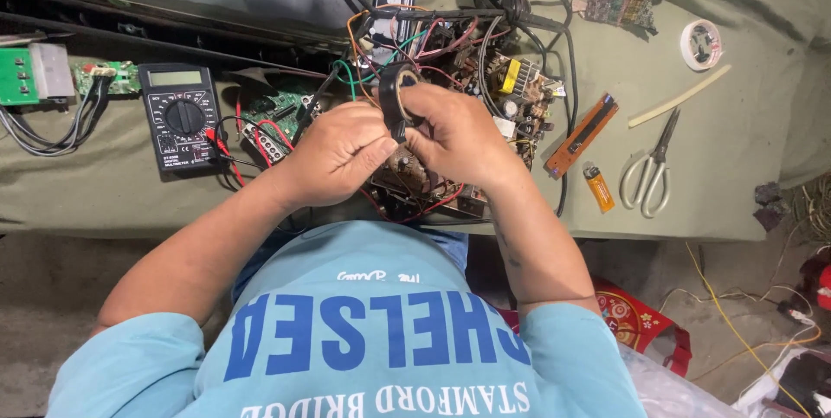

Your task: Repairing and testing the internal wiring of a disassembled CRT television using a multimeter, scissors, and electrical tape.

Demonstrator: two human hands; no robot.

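My right hand grips a roll of black insulating tape held upright above an opened circuit board. My left hand pinches the loose end of the tape right beside the roll. Both hands hover over the power board with its yellow transformer and a tangle of red, green, black and orange wires. What lies under my palms is hidden.
A black multimeter with red and black leads lies at the left, beside green boards. Scissors, an orange lighter, a narrow brown board strip and a solder spool lie at the right on the olive cloth.
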